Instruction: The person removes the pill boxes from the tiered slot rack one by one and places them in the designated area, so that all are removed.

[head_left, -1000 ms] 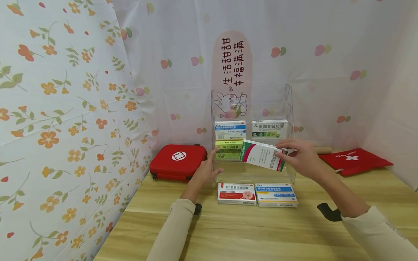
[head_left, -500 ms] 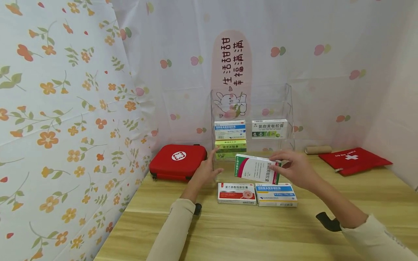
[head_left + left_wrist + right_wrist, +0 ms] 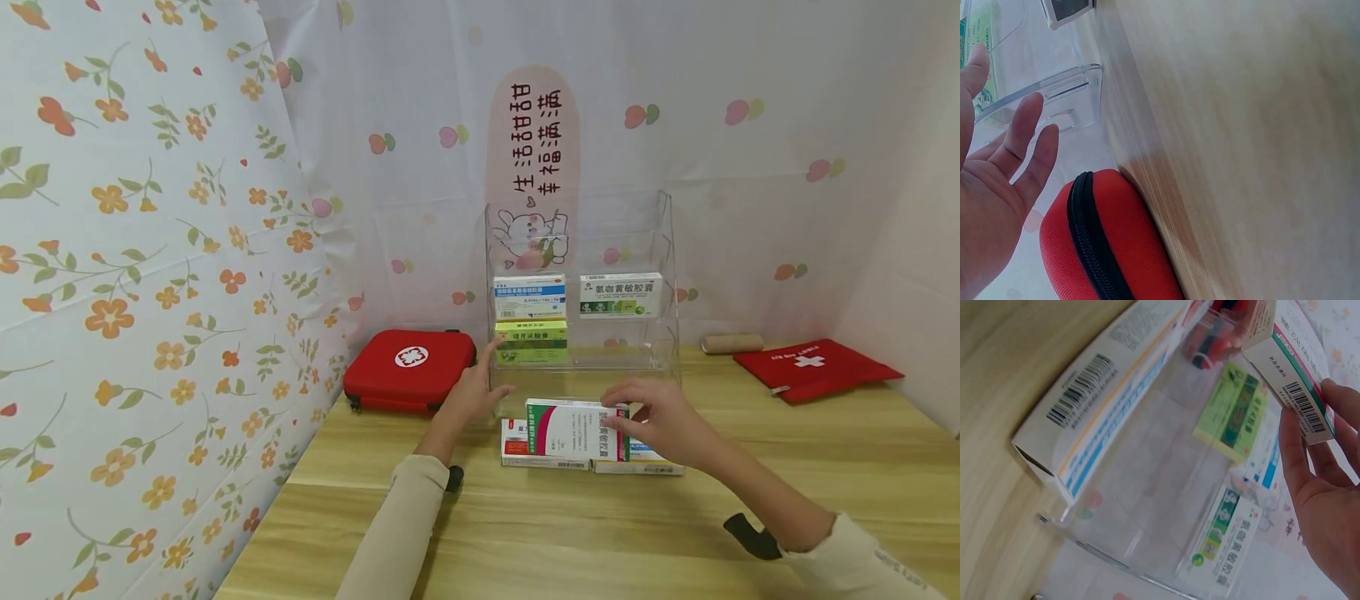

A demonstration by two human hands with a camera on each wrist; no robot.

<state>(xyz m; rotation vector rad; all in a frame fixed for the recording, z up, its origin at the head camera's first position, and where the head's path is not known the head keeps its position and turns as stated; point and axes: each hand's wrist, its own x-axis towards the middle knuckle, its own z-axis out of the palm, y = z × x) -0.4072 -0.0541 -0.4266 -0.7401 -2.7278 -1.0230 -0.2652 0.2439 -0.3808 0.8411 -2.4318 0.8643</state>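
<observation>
My right hand (image 3: 660,421) pinches a white medicine box (image 3: 573,432) with green and magenta bands by its right end. In the head view this box overlaps two boxes at the stand's foot: a red-and-white medicine box (image 3: 516,448) and a blue-and-white medicine box (image 3: 637,468), both partly hidden. The right wrist view shows the held box's barcode end between thumb and fingers. My left hand (image 3: 467,393), fingers relaxed and spread, is at the left side of the clear display stand (image 3: 670,258), beside a yellow-green medicine box (image 3: 531,343).
Higher on the stand are a blue-and-white box (image 3: 528,298) and a white-and-green box (image 3: 621,297). A red zipped case (image 3: 408,371) lies left; a red first-aid pouch (image 3: 817,371) and a tan roll (image 3: 731,343) lie right on the wooden table (image 3: 600,542).
My right hand has lowered the white, green and magenta medicine box from in front of the stand's shelves, slightly leftward, to over the two front boxes. My left hand has stayed put.
</observation>
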